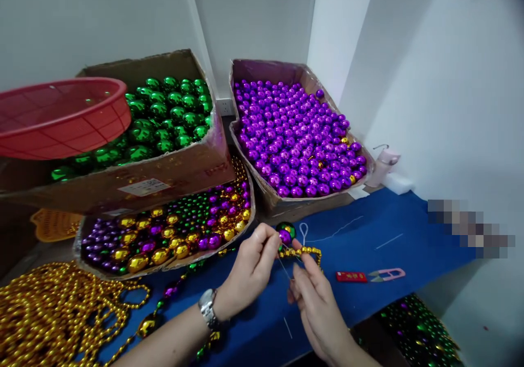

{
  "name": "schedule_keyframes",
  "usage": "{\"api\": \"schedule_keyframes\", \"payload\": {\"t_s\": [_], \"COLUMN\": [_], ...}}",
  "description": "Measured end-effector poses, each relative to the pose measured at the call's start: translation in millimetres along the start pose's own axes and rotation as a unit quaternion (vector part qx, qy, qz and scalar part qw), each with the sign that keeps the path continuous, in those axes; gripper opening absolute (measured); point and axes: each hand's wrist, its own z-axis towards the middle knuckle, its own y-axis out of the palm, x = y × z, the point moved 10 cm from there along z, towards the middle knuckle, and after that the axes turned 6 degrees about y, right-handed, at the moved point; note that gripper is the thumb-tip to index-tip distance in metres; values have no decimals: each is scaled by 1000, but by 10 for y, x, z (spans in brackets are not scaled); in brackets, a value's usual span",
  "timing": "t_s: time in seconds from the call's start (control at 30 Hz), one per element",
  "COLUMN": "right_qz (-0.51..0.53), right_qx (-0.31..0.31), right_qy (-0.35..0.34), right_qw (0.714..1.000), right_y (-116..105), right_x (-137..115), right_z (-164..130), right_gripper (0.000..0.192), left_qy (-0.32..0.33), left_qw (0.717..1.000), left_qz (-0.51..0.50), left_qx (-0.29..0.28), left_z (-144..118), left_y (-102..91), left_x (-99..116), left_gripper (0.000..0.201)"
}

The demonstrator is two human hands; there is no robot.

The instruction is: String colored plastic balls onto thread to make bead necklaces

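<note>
My left hand (256, 255), with a metal watch (208, 308) on its wrist, is closed in a pinch above the blue-covered table. A thin pale thread (285, 269) runs from its fingertips to my right hand (313, 296), whose thumb and fingers are pressed together on it. Just beyond the fingertips are a shiny purple bead (284, 237) and a larger green bead (291, 228). A short gold bead string (313, 251) lies beside them, bent at its right end. Behind the right fingers, a white loop (303, 229) stands out. My fingers partly hide the thread and beads.
Cardboard boxes hold green balls (158, 110), purple balls (295, 143) and mixed beads (176, 230). A red basket (102, 121) overhangs the left. Gold bead strands (53, 312) pile up front left. Pink-handled thread snips (387, 275) and a red packet (351, 277) lie on the blue cloth (409, 230).
</note>
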Motion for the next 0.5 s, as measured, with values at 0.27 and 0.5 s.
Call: {"api": "schedule_keyframes", "payload": {"t_s": [0.27,0.5], "right_qz": [-437,-572], "right_qx": [4,-1], "right_qy": [-320,-450], "right_qw": [841,686], "right_y": [101,224], "right_x": [-632,-654], "right_z": [2,-17], "right_gripper": [36,40], "left_qy": [-132,-110], "left_qw": [972,988], "left_qz": [-189,3], "left_qx": [36,-111], "left_z": [16,34], "left_y": [15,130], "left_x": [-432,-364], "left_gripper": [28,28]}}
